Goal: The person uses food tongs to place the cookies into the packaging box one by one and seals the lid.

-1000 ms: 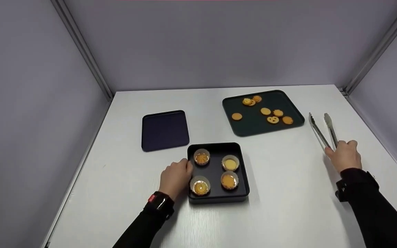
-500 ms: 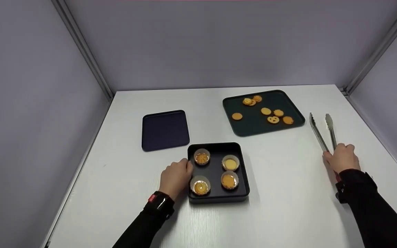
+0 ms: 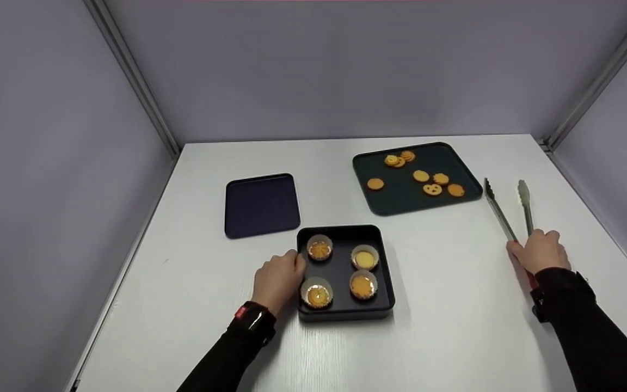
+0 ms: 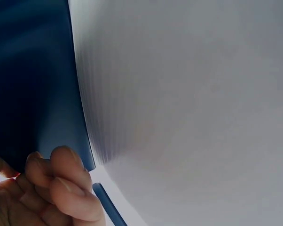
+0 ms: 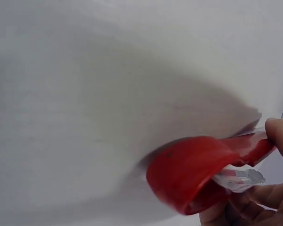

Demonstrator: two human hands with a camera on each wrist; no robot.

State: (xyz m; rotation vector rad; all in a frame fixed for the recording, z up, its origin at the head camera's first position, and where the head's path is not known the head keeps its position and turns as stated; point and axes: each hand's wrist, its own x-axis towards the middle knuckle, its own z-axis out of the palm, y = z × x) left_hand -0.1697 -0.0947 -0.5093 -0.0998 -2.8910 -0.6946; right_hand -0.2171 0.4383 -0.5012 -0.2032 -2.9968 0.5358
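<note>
My left hand (image 3: 279, 280) grips the left wall of a square black baking pan (image 3: 340, 306) on the table. Its curled fingertips show against the pan's outer side (image 4: 43, 103) in the left wrist view. Inside the pan stand several paper baking cups (image 3: 364, 258), each with a cookie in it. Over on the right, my right hand (image 3: 543, 251) holds metal tongs (image 3: 502, 216), whose tips are spread apart and point away from me. The red handle (image 5: 193, 169) of the tongs fills the lower part of the right wrist view, with clear plastic inside it.
A dark green tray (image 3: 400, 199) with several loose cookies (image 3: 432, 189) lies at the back right, just left of the tongs' tips. Behind the pan to the left is a flat dark purple tray (image 3: 262, 208) with nothing on it. Grey panels enclose the white table (image 3: 183, 294).
My right hand has moved slightly toward me and left along the tongs, and their tips have spread a little wider. My left hand and the pan have stayed in place.
</note>
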